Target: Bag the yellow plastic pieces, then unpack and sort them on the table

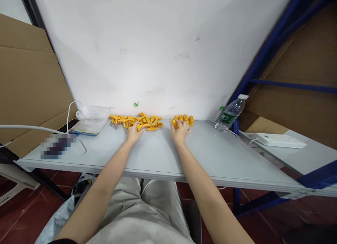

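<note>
Several yellow plastic parts [129, 119] lie in a loose pile on the grey table [205, 156], with small metal springs [116, 125] at their left side. My left hand [133, 133] is closed on a yellow part [139, 127] at the front of the pile; a spring seems to extend from it to the right. To the right, a small group of yellow pieces [185, 117] stands near the white board. My right hand [180, 131] is beside that group, its fingers closed round a yellow piece [174, 123].
A plastic bottle [231, 113] leans at the right beside a blue frame [250, 72]. At the left are a clear plastic packet [93, 121], white cables [34, 127] and cardboard [31, 79]. A white box [280, 140] rests on the right shelf.
</note>
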### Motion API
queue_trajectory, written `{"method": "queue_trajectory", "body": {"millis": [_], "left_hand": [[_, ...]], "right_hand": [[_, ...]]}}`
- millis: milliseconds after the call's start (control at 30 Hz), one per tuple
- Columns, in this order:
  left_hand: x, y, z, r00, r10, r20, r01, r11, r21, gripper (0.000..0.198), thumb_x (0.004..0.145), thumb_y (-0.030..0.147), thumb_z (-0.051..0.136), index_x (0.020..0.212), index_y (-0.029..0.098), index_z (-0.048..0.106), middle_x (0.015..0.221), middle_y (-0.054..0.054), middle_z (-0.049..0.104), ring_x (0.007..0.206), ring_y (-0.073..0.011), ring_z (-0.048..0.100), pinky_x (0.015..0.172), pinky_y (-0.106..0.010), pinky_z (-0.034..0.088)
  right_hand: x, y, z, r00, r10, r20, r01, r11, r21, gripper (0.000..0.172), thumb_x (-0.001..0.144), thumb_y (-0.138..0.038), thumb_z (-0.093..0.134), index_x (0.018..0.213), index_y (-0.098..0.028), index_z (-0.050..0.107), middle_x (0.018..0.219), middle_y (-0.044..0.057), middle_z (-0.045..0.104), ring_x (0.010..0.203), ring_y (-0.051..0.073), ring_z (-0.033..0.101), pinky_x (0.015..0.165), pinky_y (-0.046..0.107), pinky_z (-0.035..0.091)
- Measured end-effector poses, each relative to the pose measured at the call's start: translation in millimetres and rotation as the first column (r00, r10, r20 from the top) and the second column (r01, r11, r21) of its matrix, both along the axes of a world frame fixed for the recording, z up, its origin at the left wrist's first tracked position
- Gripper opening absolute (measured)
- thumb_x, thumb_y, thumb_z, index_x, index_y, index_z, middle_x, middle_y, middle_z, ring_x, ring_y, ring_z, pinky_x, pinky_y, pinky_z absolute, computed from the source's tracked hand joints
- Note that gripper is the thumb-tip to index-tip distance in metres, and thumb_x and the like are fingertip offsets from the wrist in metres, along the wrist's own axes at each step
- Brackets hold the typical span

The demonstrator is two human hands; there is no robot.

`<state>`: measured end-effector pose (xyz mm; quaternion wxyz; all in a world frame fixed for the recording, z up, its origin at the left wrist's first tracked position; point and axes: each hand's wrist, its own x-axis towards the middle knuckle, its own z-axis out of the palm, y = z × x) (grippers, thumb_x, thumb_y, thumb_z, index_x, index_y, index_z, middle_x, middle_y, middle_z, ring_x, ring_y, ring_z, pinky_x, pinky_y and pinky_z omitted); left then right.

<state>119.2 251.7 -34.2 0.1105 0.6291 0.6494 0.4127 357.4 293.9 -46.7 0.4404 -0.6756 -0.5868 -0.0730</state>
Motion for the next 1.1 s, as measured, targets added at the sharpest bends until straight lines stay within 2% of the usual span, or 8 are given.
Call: {"method": "queue_trajectory", "body": {"millis": [167,300,500,633,800,967,1033,1100], "left_hand": [[1.0,0.1,0.3,0.999,-0.017,-0.041,0.016,1.0,-0.022,0.043,0.075,0.019,0.061,0.118,0.02,0.065,0.055,0.005,0.057,0.06,-0.0157,0.057,0.069,-0.025,0.044],[2.8,-1.7,1.4,0.991,-0.025,-0.133,0.023,1.0,-0.013,0.044,0.076,0.019,0.061,0.12,0.021,0.066,0.066,0.001,0.065,0.068,-0.0166,0.061,0.072,-0.025,0.045],[8.9,-8.4,5.8,0.955,-0.067,-0.288,0.049,0.996,-0.069,0.04,0.083,0.024,0.056,0.122,0.025,0.063,0.08,-0.001,0.069,0.078,-0.018,0.064,0.074,-0.025,0.045],[10.7,-10.6,7.3,0.939,-0.084,-0.333,0.055,0.994,-0.095,0.038,0.085,0.028,0.054,0.122,0.026,0.061,0.082,-0.001,0.07,0.079,-0.0188,0.065,0.072,-0.025,0.044],[10.1,-8.4,4.2,0.934,-0.082,-0.349,0.057,0.995,-0.082,0.036,0.086,0.032,0.054,0.121,0.026,0.061,0.079,-0.001,0.069,0.079,-0.0194,0.065,0.072,-0.026,0.044],[8.8,-5.5,2.6,0.964,-0.052,-0.259,0.041,0.998,-0.048,0.033,0.086,0.033,0.056,0.117,0.025,0.062,0.068,0.001,0.065,0.072,-0.0191,0.065,0.072,-0.027,0.044],[7.0,-3.5,4.2,0.99,-0.032,-0.134,0.03,0.999,-0.019,0.03,0.086,0.031,0.056,0.114,0.024,0.062,0.057,0.003,0.059,0.064,-0.0177,0.063,0.069,-0.026,0.045],[4.2,0.0,6.9,0.996,-0.033,0.077,0.033,0.999,-0.002,0.029,0.087,0.031,0.053,0.114,0.022,0.061,0.048,0.006,0.052,0.052,-0.0153,0.057,0.062,-0.025,0.045]], "right_hand": [[39.8,0.0,4.7,0.924,-0.286,-0.254,0.253,0.955,-0.156,0.041,0.089,-0.034,0.046,0.122,-0.015,0.06,0.116,0.017,0.059,0.111,0.031,0.047,0.093,0.047,0.031],[57.4,3.1,1.2,0.866,-0.399,-0.301,0.318,0.905,-0.284,0.04,0.086,-0.03,0.049,0.121,-0.013,0.061,0.119,0.018,0.06,0.115,0.033,0.048,0.096,0.05,0.031],[62.2,12.0,-1.9,0.88,-0.416,-0.227,0.287,0.849,-0.443,0.037,0.083,-0.02,0.049,0.118,-0.011,0.06,0.114,0.02,0.063,0.119,0.031,0.049,0.098,0.048,0.031],[61.6,10.8,-1.0,0.881,-0.413,-0.23,0.281,0.849,-0.447,0.042,0.082,-0.017,0.048,0.123,-0.01,0.055,0.113,0.019,0.064,0.12,0.031,0.048,0.099,0.047,0.032],[60.2,5.0,-1.6,0.935,-0.333,-0.126,0.245,0.86,-0.448,0.036,0.084,-0.02,0.044,0.113,-0.013,0.063,0.122,0.018,0.061,0.122,0.032,0.047,0.1,0.049,0.031],[60.5,5.6,-4.8,0.961,-0.267,-0.064,0.207,0.857,-0.472,0.041,0.083,-0.018,0.039,0.114,-0.013,0.065,0.122,0.017,0.061,0.123,0.033,0.046,0.103,0.053,0.029],[61.5,7.8,-6.7,0.963,-0.264,-0.062,0.205,0.86,-0.467,0.041,0.083,-0.018,0.039,0.114,-0.015,0.066,0.12,0.017,0.062,0.122,0.034,0.047,0.104,0.056,0.027],[62.9,10.5,-8.7,0.962,-0.264,-0.071,0.203,0.864,-0.461,0.041,0.083,-0.018,0.04,0.113,-0.017,0.067,0.12,0.017,0.063,0.121,0.033,0.048,0.104,0.057,0.026]]}}
